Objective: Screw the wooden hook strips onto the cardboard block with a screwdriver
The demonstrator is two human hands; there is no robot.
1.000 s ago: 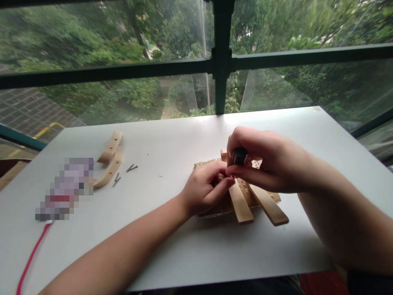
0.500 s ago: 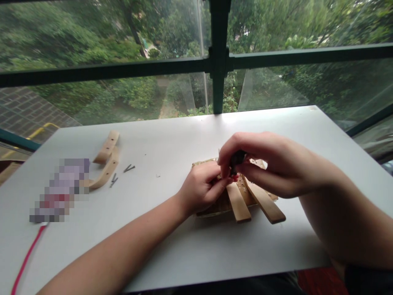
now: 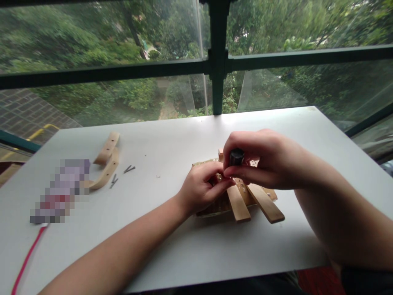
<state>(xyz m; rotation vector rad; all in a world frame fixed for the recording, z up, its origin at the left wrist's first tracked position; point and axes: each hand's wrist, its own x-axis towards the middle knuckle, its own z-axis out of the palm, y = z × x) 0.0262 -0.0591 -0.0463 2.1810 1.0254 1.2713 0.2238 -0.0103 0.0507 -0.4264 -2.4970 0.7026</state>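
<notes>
My right hand (image 3: 260, 157) is closed round the black handle of a screwdriver (image 3: 236, 156), held upright over a wooden board (image 3: 215, 207). My fingers hide its shaft and tip. Just left of it, my left hand (image 3: 204, 182) rests at the board with thumb and forefinger pinched together near the tool's lower end. What sits between those fingertips is hidden. Two flat wooden slats, a left slat (image 3: 239, 205) and a right slat (image 3: 267, 203), lie across the board and stick out over its near edge. Small holes and pale specks show on the board's surface.
Curved wooden pieces (image 3: 107, 147) with holes lie on the white table (image 3: 159, 246) at left. Several dark screws (image 3: 129, 169) are beside them. A blurred-out object (image 3: 61, 188) with a red cord (image 3: 29, 254) lies farther left. A green-framed window (image 3: 217, 82) stands behind the table.
My right hand has turned and shifted slightly, so the end of the black handle now shows more plainly. My left hand has stayed in place, and so have the slats.
</notes>
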